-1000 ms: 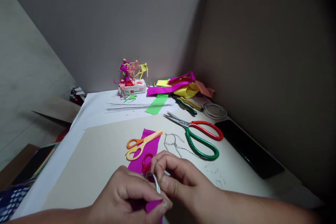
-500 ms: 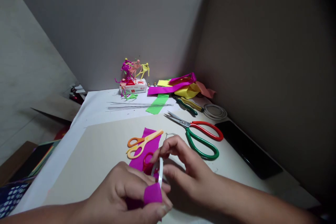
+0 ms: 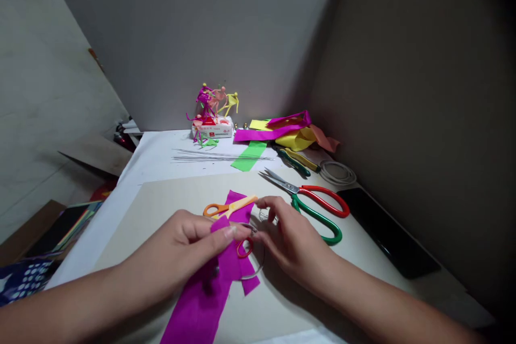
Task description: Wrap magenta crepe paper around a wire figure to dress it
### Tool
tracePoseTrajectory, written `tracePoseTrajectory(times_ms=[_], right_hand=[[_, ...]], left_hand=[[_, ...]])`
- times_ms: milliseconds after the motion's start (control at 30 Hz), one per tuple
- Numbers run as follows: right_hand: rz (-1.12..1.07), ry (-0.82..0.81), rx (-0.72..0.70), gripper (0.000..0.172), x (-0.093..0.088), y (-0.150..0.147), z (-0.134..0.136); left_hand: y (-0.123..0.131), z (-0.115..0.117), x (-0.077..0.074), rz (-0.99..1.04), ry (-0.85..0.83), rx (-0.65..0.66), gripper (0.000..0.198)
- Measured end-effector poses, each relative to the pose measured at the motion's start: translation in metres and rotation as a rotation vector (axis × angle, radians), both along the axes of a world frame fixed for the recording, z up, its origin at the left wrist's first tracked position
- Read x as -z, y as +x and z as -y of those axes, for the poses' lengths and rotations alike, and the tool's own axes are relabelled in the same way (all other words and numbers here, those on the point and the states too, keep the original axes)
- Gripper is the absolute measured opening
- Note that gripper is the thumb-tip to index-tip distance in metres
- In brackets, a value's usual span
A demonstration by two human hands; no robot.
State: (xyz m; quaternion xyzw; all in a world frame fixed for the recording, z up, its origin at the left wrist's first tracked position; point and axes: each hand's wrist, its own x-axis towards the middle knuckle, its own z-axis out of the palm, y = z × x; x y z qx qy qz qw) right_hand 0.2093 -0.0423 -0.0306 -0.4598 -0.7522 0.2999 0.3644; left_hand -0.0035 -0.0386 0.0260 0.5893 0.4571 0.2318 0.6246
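Observation:
My left hand is closed, with thumb and fingers pinching a purple paper strip that hangs down toward the front edge. A thin pale ring, seen nearly edge-on, sits by its fingertips, partly hidden. My right hand is beside it, index finger and thumb apart in a curve, the thumb tip close to the ring and the left fingertips. Whether it touches the ring is unclear. Behind the hands lie small orange-and-yellow scissors on another purple strip. A red loop handle shows below the fingers.
Large scissors with red and green handles lie right, near a black phone-like slab. Behind are pliers, a coiled cable, thin wires, coloured strips and small paper figures on a box.
My left hand has turned, and the purple strip now hangs open below it. The white ring has tilted and shifted right. My right thumb and index finger have moved up slightly.

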Motion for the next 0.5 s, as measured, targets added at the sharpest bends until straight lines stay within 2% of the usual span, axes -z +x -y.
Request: tracePoseTrajectory(times_ms=[67,100,200,267,333,500], right_hand=[[-0.147,0.064,0.026,0.029,-0.005,-0.001,0.004],[-0.285,0.031,0.009,0.027,-0.008,-0.003,0.007],[-0.617,-0.261,-0.084,0.036,-0.016,-0.01,0.015],[-0.688,-0.439,-0.113,0.042,-0.018,-0.015,0.018],[-0.72,-0.537,-0.129,0.04,-0.018,-0.017,0.02],[-0.727,-0.511,-0.079,0.036,-0.018,-0.016,0.017]], left_hand=[[0.004,0.002,0.006,-0.094,-0.063,0.071,0.041],[0.007,0.003,0.009,-0.128,-0.067,0.103,0.043],[0.014,0.005,0.017,-0.159,-0.009,0.186,0.043],[0.018,0.006,0.021,-0.182,0.035,0.239,0.042],[0.022,0.006,0.023,-0.193,0.041,0.268,0.038],[0.022,0.004,0.021,-0.084,0.014,0.224,0.03]])
